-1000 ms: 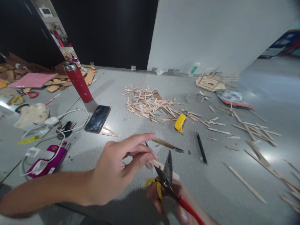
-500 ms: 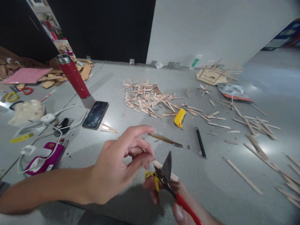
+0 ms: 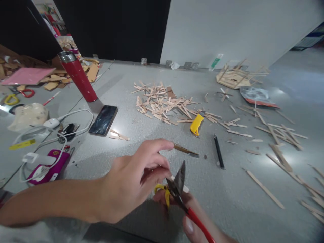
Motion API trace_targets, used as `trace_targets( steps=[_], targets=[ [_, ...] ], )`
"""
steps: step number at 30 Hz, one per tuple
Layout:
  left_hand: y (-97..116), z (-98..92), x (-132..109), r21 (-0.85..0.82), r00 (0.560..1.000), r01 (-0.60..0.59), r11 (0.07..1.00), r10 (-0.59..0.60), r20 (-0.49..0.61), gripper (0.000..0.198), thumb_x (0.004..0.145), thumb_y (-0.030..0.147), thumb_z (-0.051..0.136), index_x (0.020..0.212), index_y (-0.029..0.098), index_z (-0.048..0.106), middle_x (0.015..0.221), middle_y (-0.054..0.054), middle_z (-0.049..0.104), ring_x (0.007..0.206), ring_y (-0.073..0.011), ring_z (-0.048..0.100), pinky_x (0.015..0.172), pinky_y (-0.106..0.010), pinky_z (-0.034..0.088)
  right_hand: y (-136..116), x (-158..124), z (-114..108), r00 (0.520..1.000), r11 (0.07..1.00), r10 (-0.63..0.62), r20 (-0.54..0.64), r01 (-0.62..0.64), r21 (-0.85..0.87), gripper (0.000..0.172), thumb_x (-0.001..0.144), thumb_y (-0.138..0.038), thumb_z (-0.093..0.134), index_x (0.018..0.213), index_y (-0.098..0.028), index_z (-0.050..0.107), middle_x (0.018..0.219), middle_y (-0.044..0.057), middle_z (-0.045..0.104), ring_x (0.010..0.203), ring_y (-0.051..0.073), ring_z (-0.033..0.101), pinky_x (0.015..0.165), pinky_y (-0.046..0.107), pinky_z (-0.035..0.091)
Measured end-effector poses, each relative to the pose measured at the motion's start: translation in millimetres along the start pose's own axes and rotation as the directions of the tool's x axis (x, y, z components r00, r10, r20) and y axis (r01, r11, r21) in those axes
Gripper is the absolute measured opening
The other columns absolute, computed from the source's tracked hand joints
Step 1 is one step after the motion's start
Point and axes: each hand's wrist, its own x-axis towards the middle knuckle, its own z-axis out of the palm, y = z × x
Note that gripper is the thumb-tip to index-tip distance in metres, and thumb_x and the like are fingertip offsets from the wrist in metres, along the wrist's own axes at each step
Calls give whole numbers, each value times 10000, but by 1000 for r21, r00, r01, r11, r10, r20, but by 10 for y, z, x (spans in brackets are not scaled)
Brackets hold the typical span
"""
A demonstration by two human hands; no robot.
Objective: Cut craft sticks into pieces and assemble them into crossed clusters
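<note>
My right hand [image 3: 194, 216] is wrapped round a pair of snips [image 3: 178, 189] with one red and one yellow handle; their dark blades stand apart, pointing up and away. A pale wooden craft stick [image 3: 186, 189] passes behind the blades, mostly hidden, with its rounded end showing to their right. My left hand [image 3: 141, 175] pinches the stick's other end between thumb and fingers, close to the blades, its index finger stretched out above. Beyond that fingertip lie brass-coloured tweezers [image 3: 186, 150], or a similar slim tool, partly covered by the finger.
A pile of craft sticks [image 3: 164, 103] lies mid-table beside a yellow cutter [image 3: 197, 124]. Further right are a black pen-like tool [image 3: 219, 152], scattered sticks [image 3: 265, 189] and a wooden frame model [image 3: 234, 77]. Left are a phone [image 3: 103, 120], red flask [image 3: 78, 77] and white cable [image 3: 81, 111].
My left hand has moved slightly right towards the snips, and less of the stick shows past the blades. The view has shifted a little.
</note>
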Motion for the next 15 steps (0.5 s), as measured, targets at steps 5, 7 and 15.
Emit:
trace_targets(
  steps=[5,7,15],
  targets=[
    [-20,1,12,-153,994,109,982,-106,28,357,943,117,665,1260,223,541,852,0,790,694,-127,764,678,-187,611,100,-43,2,1000,999,0,-24,-1,-50,440,1019,-599,486,1284,-272,616,1001,78,568,810,225,560,758,364,509],
    [-27,3,21,-183,992,125,975,-119,41,336,943,127,667,1242,218,543,818,9,771,668,-117,749,642,-174,592,140,-61,12,999,999,16,-48,-18,-44,455,1014,-617,486,1253,-254,620,998,76,559,757,203,536,720,351,508],
    [-25,9,46,-235,993,113,965,-103,54,290,953,125,646,1204,208,528,771,21,731,658,-103,723,626,-161,567,183,-29,75,994,997,69,-86,-65,49,493,982,-689,523,1086,-213,605,814,14,503,675,155,442,643,295,459]
  ],
)
